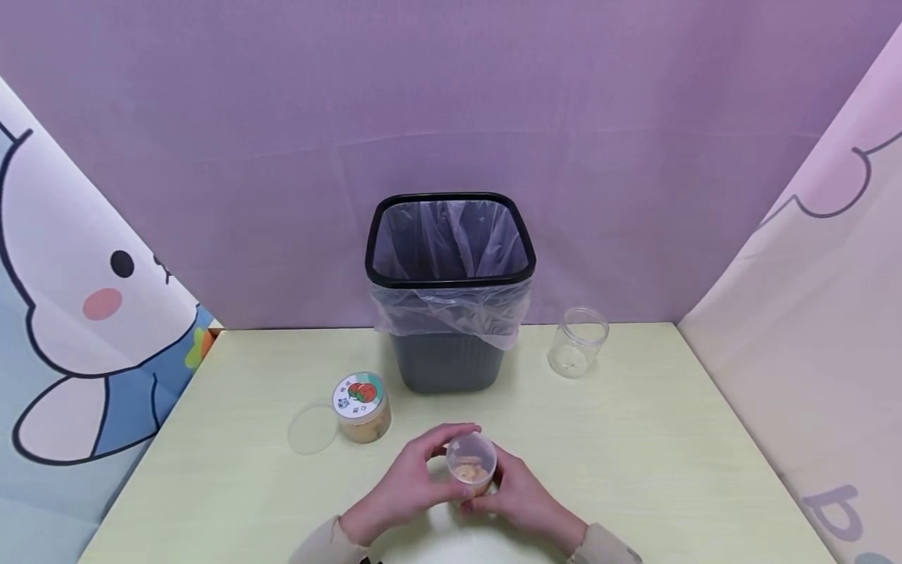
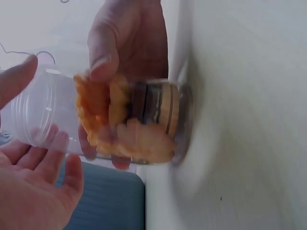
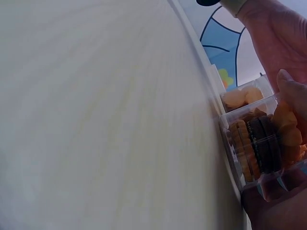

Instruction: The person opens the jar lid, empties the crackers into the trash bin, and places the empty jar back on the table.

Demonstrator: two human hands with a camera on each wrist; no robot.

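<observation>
A clear plastic jar of cookies (image 1: 470, 464) stands upright and uncovered on the table. Orange wavy-edged pieces lie above dark and tan round cookies (image 2: 158, 103) inside it. My right hand (image 1: 523, 495) grips the jar from the right, its thumb on the near side and its fingers behind. Around the jar's upper part, my left hand (image 1: 416, 475) is spread from the left, fingers on the far side. In the left wrist view its thumb (image 2: 19, 79) stands just off the rim. Close by on the left lies a thin clear round lid (image 1: 312, 429).
A lidded jar (image 1: 363, 423) with a strawberry-picture label holds more cookies at the left. Behind the hands is a dark grey bin (image 1: 447, 362) lined with a clear bag. An uncovered clear jar (image 1: 578, 342) stands near the table's back right. Fabric hangs behind and on both sides.
</observation>
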